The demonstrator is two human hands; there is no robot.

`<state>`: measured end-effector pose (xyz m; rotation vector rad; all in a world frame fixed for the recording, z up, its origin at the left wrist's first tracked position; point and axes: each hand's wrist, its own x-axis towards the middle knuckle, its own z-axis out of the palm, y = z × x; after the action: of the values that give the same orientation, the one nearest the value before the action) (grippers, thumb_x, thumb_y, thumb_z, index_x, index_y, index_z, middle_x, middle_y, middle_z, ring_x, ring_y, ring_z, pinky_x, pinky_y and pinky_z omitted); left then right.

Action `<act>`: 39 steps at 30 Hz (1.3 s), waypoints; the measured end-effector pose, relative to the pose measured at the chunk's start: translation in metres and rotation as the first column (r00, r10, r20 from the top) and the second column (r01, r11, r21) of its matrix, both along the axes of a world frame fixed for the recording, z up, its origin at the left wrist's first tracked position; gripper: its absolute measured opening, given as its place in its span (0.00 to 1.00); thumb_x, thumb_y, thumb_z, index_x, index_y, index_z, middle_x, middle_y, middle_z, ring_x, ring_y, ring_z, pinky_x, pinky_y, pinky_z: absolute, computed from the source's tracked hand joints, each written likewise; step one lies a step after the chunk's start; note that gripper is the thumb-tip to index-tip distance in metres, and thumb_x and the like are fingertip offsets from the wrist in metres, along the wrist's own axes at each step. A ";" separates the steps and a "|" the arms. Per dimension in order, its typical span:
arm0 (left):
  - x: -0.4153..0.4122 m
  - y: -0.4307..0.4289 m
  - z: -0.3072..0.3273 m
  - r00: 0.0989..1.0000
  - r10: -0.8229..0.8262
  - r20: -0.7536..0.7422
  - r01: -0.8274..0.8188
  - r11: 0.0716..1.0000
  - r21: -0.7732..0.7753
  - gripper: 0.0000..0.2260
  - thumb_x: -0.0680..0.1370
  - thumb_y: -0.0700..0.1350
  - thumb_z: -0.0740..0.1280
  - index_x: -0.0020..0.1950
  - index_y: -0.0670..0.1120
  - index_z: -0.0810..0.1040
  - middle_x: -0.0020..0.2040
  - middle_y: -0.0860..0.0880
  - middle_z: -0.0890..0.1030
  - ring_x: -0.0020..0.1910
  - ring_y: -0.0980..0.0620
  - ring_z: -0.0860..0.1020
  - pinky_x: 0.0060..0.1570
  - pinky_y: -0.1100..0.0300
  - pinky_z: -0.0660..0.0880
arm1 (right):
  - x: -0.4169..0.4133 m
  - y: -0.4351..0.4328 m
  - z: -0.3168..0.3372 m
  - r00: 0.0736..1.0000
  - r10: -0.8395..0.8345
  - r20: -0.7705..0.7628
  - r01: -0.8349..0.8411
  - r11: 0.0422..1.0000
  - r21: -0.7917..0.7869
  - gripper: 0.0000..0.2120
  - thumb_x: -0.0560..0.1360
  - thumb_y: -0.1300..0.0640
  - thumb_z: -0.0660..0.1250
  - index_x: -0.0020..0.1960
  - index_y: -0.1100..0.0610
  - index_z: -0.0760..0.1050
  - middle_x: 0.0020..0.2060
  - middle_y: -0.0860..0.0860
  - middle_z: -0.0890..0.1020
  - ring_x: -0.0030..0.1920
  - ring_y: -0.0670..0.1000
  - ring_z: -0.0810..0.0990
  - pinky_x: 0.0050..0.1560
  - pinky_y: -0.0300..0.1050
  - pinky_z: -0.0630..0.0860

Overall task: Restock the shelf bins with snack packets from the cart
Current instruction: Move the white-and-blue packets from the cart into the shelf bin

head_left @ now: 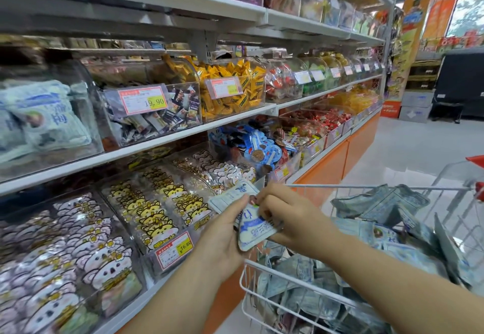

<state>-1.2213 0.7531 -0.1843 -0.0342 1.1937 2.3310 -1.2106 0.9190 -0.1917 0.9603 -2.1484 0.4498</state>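
Fingers (269, 198) of the left hand (225, 232) and right hand (286, 217) pinch blue snack packets (255, 232) between them, just above the cart (288, 277). A loose pinch could let one slip to the floor (406, 147).

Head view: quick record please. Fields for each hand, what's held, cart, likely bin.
left hand: grips snack packets from below
right hand: pinches the same packets from above
held: at least two pale blue and white packets
cart: white wire, piled with similar packets
likely bin: clear bin, far left, middle shelf; its contents look alike, so probably the target
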 end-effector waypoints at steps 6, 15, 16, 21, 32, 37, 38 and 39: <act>-0.003 -0.007 -0.002 0.981 0.142 -0.130 -0.149 0.988 -0.047 0.18 0.76 0.36 0.68 0.65 0.33 0.76 0.55 0.32 0.83 0.45 0.40 0.84 0.43 0.47 0.84 | -0.001 -0.002 -0.001 0.985 -0.080 0.152 0.068 0.994 0.081 0.15 0.71 0.59 0.72 0.50 0.51 0.67 0.60 0.49 0.74 0.58 0.51 0.75 0.48 0.45 0.77; -0.013 -0.037 -0.001 0.989 0.064 -0.130 -0.077 0.992 -0.099 0.14 0.75 0.46 0.67 0.55 0.39 0.82 0.51 0.37 0.85 0.43 0.42 0.85 0.49 0.45 0.82 | -0.005 0.018 0.017 0.952 -0.074 0.298 0.163 0.944 -0.286 0.13 0.71 0.68 0.67 0.42 0.50 0.78 0.54 0.38 0.83 0.55 0.44 0.76 0.49 0.35 0.72; -0.016 -0.044 0.000 0.989 0.042 -0.139 -0.059 0.991 -0.123 0.12 0.77 0.44 0.66 0.56 0.38 0.82 0.51 0.37 0.85 0.42 0.43 0.86 0.41 0.48 0.84 | -0.004 0.019 0.020 0.941 -0.054 0.334 0.168 0.932 -0.321 0.15 0.71 0.70 0.67 0.41 0.49 0.78 0.55 0.38 0.83 0.55 0.43 0.76 0.48 0.33 0.71; -0.031 -0.071 0.005 0.941 -0.089 -0.326 -0.024 0.945 -0.325 0.22 0.72 0.43 0.70 0.65 0.38 0.75 0.56 0.37 0.84 0.52 0.39 0.84 0.51 0.44 0.82 | 0.000 0.012 0.027 0.846 0.067 0.530 0.128 0.938 -0.323 0.17 0.74 0.70 0.66 0.39 0.48 0.80 0.53 0.37 0.81 0.50 0.44 0.81 0.45 0.40 0.76; -0.022 -0.061 0.015 0.659 -0.676 -0.329 0.153 0.549 -0.822 0.24 0.71 0.55 0.78 0.64 0.54 0.76 0.60 0.44 0.83 0.57 0.47 0.82 0.60 0.49 0.78 | 0.000 0.005 0.020 0.852 0.059 0.521 0.068 0.973 -0.222 0.14 0.71 0.69 0.67 0.41 0.51 0.84 0.40 0.39 0.77 0.41 0.44 0.76 0.43 0.34 0.69; -0.020 -0.057 0.009 0.708 -0.586 -0.395 0.102 0.638 -0.764 0.17 0.78 0.47 0.72 0.65 0.50 0.74 0.58 0.49 0.85 0.56 0.47 0.84 0.60 0.46 0.79 | -0.006 0.016 0.030 0.827 -0.057 0.559 0.204 0.957 -0.205 0.12 0.77 0.60 0.70 0.46 0.42 0.80 0.46 0.44 0.80 0.41 0.48 0.78 0.42 0.38 0.74; -0.021 -0.057 0.008 0.731 -0.545 -0.411 0.069 0.657 -0.750 0.16 0.78 0.46 0.71 0.64 0.48 0.75 0.56 0.49 0.85 0.55 0.48 0.84 0.58 0.47 0.80 | -0.008 0.025 0.032 0.790 -0.148 0.595 0.282 0.949 -0.139 0.10 0.78 0.57 0.70 0.49 0.41 0.79 0.47 0.43 0.80 0.43 0.46 0.79 0.43 0.38 0.74; -0.022 -0.058 0.008 0.760 -0.498 -0.419 0.038 0.677 -0.735 0.16 0.77 0.47 0.72 0.64 0.47 0.75 0.55 0.48 0.86 0.53 0.47 0.85 0.56 0.46 0.81 | -0.009 0.035 0.031 0.723 -0.262 0.639 0.351 0.936 -0.013 0.09 0.78 0.56 0.70 0.52 0.42 0.78 0.48 0.42 0.81 0.44 0.45 0.80 0.45 0.38 0.75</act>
<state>-1.2432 0.6953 -0.1768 0.6330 2.1630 1.5013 -1.2200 0.9536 -0.1602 0.3665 -2.7717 0.8264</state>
